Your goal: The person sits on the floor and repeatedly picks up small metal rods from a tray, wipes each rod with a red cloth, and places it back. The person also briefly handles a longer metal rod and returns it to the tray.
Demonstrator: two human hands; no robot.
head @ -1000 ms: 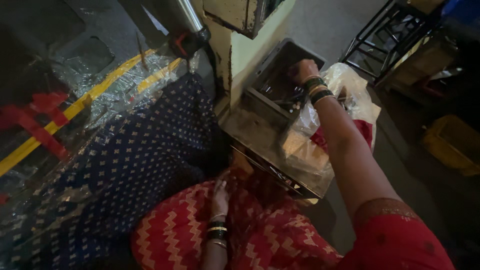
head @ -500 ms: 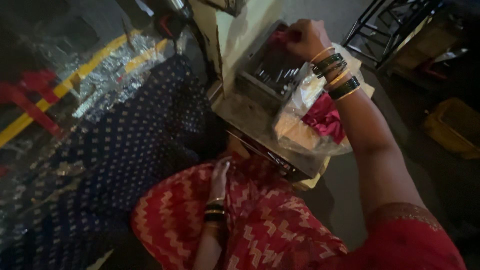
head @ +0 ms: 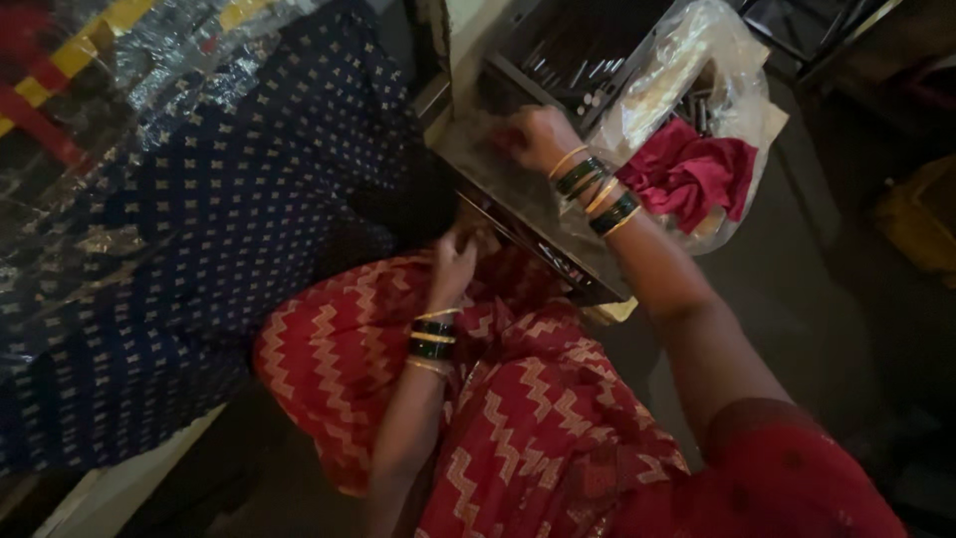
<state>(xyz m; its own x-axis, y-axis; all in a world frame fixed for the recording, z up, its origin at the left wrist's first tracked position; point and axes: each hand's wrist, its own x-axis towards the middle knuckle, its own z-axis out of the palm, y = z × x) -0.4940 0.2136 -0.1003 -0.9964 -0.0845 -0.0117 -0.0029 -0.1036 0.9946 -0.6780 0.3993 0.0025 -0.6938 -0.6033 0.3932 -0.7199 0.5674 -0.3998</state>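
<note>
Lowered from the dark slotted metal tray [head: 578, 50] it reached half a second ago, the right hand [head: 538, 134] now rests loosely curled on the flat grey metal plate [head: 518, 199] below, grasping nothing visible. The left hand [head: 453, 264] touches the plate's near edge above the red zigzag-patterned cloth [head: 518, 418]; its grip is unclear (too dark). Small metal parts sit in the tray. A clear plastic bag [head: 697, 60] is cut off above.
</note>
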